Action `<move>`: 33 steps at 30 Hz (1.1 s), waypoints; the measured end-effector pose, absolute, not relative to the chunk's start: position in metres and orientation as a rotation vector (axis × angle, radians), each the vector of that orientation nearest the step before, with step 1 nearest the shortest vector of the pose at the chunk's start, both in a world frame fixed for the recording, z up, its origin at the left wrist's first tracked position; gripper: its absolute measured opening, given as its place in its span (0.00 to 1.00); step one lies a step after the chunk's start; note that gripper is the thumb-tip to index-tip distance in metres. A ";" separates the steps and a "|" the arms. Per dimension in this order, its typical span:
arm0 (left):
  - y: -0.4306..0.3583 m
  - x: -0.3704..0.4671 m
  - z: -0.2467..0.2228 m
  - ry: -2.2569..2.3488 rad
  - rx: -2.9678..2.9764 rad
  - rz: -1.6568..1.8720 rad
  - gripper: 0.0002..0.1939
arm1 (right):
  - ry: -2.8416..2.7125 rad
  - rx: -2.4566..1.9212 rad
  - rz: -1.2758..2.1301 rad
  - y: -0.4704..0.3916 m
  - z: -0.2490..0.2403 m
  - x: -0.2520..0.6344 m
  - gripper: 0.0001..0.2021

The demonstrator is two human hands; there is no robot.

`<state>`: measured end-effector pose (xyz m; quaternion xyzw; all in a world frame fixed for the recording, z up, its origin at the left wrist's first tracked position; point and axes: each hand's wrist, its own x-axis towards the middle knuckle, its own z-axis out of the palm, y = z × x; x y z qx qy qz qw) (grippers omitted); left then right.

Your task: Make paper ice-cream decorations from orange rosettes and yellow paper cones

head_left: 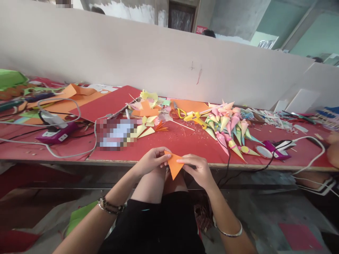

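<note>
Between my hands, above my lap at the table's front edge, is a folded orange paper triangle (175, 166) with its tip pointing down. My left hand (154, 160) pinches its upper left corner between thumb and fingers. At the upper right corner, my right hand (197, 168) grips it the same way. Just beyond lie orange folded paper strips (161, 127) and pale yellow paper pieces (145, 129). A yellow glue gun (196, 119) and yellow-handled scissors (181, 112) rest farther back, beside a pile of pastel paper cones (230, 121).
The red tabletop (169, 143) holds power strips, a purple one (57, 133) at left and another (278, 151) at right, with loose cables. A white partition (148, 60) stands behind. A large red sheet (108, 106) lies at back left. Part of another person's arm (333, 150) shows at far right.
</note>
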<state>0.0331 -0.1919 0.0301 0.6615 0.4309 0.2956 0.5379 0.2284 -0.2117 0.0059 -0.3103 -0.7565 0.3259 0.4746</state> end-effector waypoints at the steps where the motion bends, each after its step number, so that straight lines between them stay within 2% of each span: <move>1: -0.191 0.036 0.030 1.033 1.574 0.721 0.14 | -1.851 -0.764 0.778 -0.212 0.006 0.230 0.08; 15: -0.149 0.056 0.033 1.020 1.763 0.675 0.15 | -1.599 -0.978 0.846 -0.179 -0.001 0.237 0.08; 22: -0.114 0.039 0.050 1.027 1.878 0.780 0.14 | -1.524 -0.947 0.962 -0.127 0.012 0.209 0.10; 28: -0.080 0.031 0.050 1.021 1.799 0.911 0.21 | -1.499 -0.874 1.014 -0.085 0.016 0.196 0.09; 33: -0.054 0.036 0.047 1.161 1.943 1.014 0.17 | -1.450 -0.800 1.084 -0.056 0.017 0.192 0.09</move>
